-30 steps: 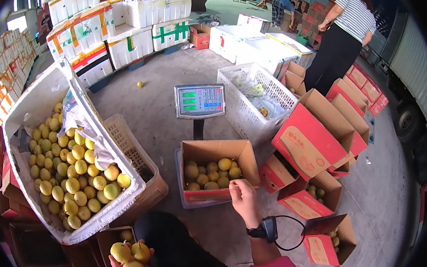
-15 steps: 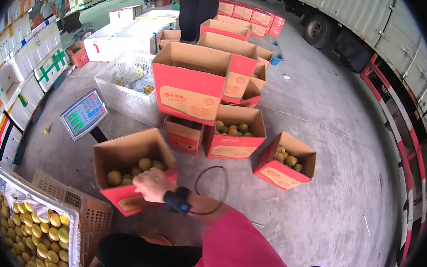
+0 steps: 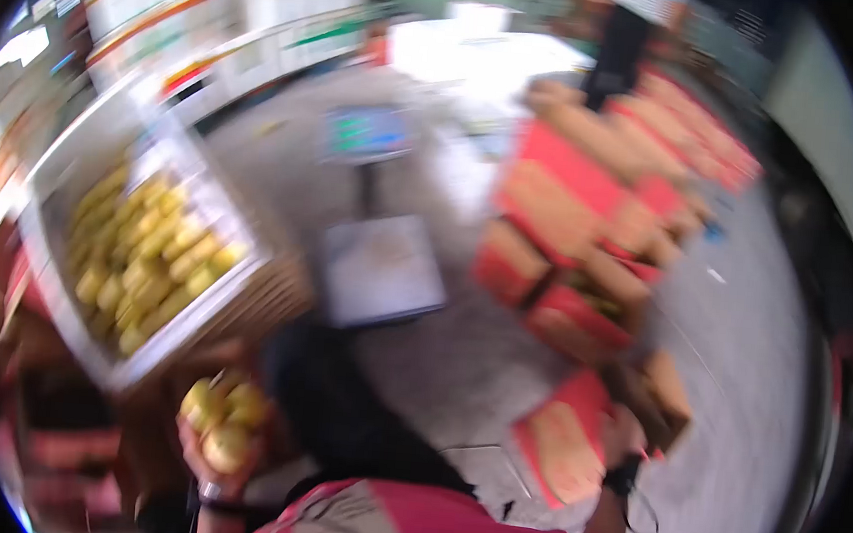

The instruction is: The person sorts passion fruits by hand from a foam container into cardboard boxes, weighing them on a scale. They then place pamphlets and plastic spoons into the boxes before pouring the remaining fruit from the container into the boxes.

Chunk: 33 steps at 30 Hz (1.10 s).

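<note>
At the lower left, my left hand is curled around several round yellow fruits, held in a small cluster. My right hand grips the edge of a red carton at the lower right, which is tilted and blurred by motion. Its inside is turned away from view. Another open carton stands right behind that hand. Left of my knee, a white foam box lined with plastic holds many more of the yellow fruits.
A scale with a lit display and a flat weighing plate stands on the floor ahead. Red cartons are stacked to its right. White boxes line the back left. A person stands at the far end.
The view has swung left. My right hand has carried the carton of fruit off the scale to the right. My left hand has come into view with fruits in it.
</note>
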{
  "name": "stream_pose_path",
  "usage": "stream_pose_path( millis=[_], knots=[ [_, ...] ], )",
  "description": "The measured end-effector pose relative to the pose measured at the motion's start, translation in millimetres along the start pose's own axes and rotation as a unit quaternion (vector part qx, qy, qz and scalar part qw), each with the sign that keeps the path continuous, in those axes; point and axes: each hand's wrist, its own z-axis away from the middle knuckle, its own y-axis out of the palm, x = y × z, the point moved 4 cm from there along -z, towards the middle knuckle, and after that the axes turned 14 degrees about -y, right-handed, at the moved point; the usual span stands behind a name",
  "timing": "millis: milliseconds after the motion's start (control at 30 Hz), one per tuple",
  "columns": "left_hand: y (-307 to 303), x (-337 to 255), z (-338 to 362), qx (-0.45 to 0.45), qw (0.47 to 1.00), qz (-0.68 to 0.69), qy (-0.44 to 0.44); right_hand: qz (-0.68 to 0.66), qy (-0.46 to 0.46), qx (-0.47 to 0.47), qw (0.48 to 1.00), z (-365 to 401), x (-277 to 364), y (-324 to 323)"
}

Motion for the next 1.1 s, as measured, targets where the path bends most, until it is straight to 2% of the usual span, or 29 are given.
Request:
stream_pose_path(
  millis=[33, 67, 100, 133, 167, 233, 267, 300, 333, 367, 400, 433, 467, 533, 567, 633, 667, 700, 767, 800, 833, 900, 967, 1000, 1033, 1100],
  knots=[
    [-15.3, -13.2, 6.9, 0.026, 0.993, -0.114, 0.001, -0.038, 0.066, 0.128, 0.989, -1.5, 3.4, -3.7],
    [-48.2, -22.7, 11.6, -0.036, 0.969, -0.214, 0.114, 0.004, 0.083, 0.174, 0.981, 12.4, -16.4, 21.5],
    [-70.8, -30.0, 20.7, -0.093, 0.922, -0.315, 0.206, 0.053, -0.036, 0.228, 0.971, 24.8, -65.4, 72.6],
    [-75.6, -38.1, 30.6, -0.017, 0.99, -0.086, 0.112, 0.045, -0.088, 0.244, 0.965, -6.8, -42.1, 94.1],
    [-74.9, -46.0, 40.3, 0.085, 0.985, 0.147, 0.022, 0.001, -0.123, 0.151, 0.981, -35.0, -19.8, 97.4],
    [-104.9, -64.1, 66.6, 0.018, 0.981, 0.161, 0.107, -0.097, -0.142, -0.044, 0.984, -59.3, 8.7, 74.0],
    [-118.6, -71.8, 80.8, -0.003, 0.975, 0.167, 0.143, -0.158, -0.186, -0.014, 0.97, -92.3, 72.3, 42.2],
    [-131.7, -76.7, 92.2, -0.02, 0.968, 0.176, 0.177, -0.215, -0.228, 0.013, 0.95, -135.3, 166.4, 12.5],
    [-146.2, -78.6, 103.4, -0.038, 0.961, 0.186, 0.198, -0.311, -0.294, -0.064, 0.901, -154.4, 242.7, 2.0],
    [-152.6, -77.9, 111.7, -0.037, 0.953, 0.203, 0.22, -0.437, -0.274, 0.006, 0.857, -163.2, 314.6, 1.5],
    [-156.1, -74.8, 117.3, -0.057, 0.943, 0.233, 0.232, -0.533, -0.298, 0.068, 0.789, -159.1, 383.4, 10.3],
    [-160.2, -69.6, 122.5, -0.077, 0.93, 0.262, 0.245, -0.539, -0.303, 0.181, 0.765, -144.3, 448.4, 18.8],
    [-162.8, -64.5, 125.6, -0.076, 0.93, 0.265, 0.244, -0.613, -0.291, 0.3, 0.671, -121.9, 501.9, 44.0],
    [-163.4, -57.9, 128.5, -0.079, 0.927, 0.27, 0.248, -0.532, -0.216, 0.51, 0.641, -57.9, 579.9, 109.9],
    [-162.9, -54.4, 127.7, -0.073, 0.926, 0.283, 0.24, -0.439, -0.155, 0.639, 0.612, -24.8, 598.0, 123.6],
    [-164.4, -49.9, 119.9, -0.08, 0.928, 0.298, 0.207, -0.333, -0.018, 0.707, 0.623, 49.9, 615.6, 185.3],
    [-164.7, -50.3, 114.4, -0.119, 0.939, 0.27, 0.176, -0.371, -0.029, 0.756, 0.538, 74.7, 617.8, 199.7],
    [-165.9, -51.3, 105.2, -0.107, 0.951, 0.25, 0.144, -0.398, -0.108, 0.625, 0.663, 93.6, 612.5, 262.1],
    [-184.2, -44.4, 75.6, -0.163, 0.973, 0.144, 0.076, -0.385, -0.111, 0.637, 0.658, 92.7, 599.6, 289.7],
    [-178.3, -50.9, 64.9, -0.165, 0.978, 0.073, 0.104, -0.398, -0.056, 0.644, 0.651, 89.3, 592.2, 279.1],
    [-174.1, -54.7, 62.1, -0.241, 0.967, 0.023, 0.08, -0.411, 0.001, 0.644, 0.645, 81.8, 589.0, 252.1],
    [-153.6, -75.5, 68.9, -0.297, 0.95, -0.079, 0.054, -0.408, -0.009, 0.627, 0.663, 66.4, 584.4, 218.3],
    [-164.5, -84.0, 76.3, -0.297, 0.936, -0.141, 0.129, -0.368, -0.079, 0.607, 0.7, 54.4, 567.1, 207.3],
    [-169.3, -87.0, 81.8, -0.308, 0.932, -0.136, 0.133, -0.424, -0.051, 0.599, 0.677, 49.9, 552.4, 227.2],
    [-174.4, -89.8, 85.1, -0.317, 0.929, -0.133, 0.137, -0.423, -0.045, 0.591, 0.686, 39.2, 539.3, 219.9],
    [-178.5, -88.9, 88.8, -0.303, 0.936, -0.108, 0.144, -0.475, 0.117, 0.581, 0.651, 19.6, 512.2, 184.3]
  ],
)
